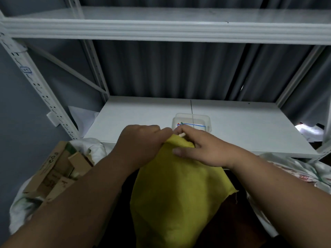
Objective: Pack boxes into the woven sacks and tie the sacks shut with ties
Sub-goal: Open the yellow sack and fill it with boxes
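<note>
A yellow woven sack [175, 192] stands bulging in front of me, its mouth gathered into a neck at the top. My left hand [141, 142] grips that gathered neck from the left with curled fingers. My right hand [197, 147] lies on the neck from the right, its fingertips pinching something small and pale at the top; whether it is a tie I cannot tell. Just beyond the hands, a clear plastic tub [192, 122] with coloured ties sits on the white shelf [241, 126]. Brown cardboard boxes [57, 170] lie in a white sack at the lower left.
The white metal rack has an upper shelf [161, 25] overhead and a perforated upright [37, 86] at the left. Grey curtains hang behind. A printed white sack [293, 169] lies at the lower right, beside the shelf's front edge.
</note>
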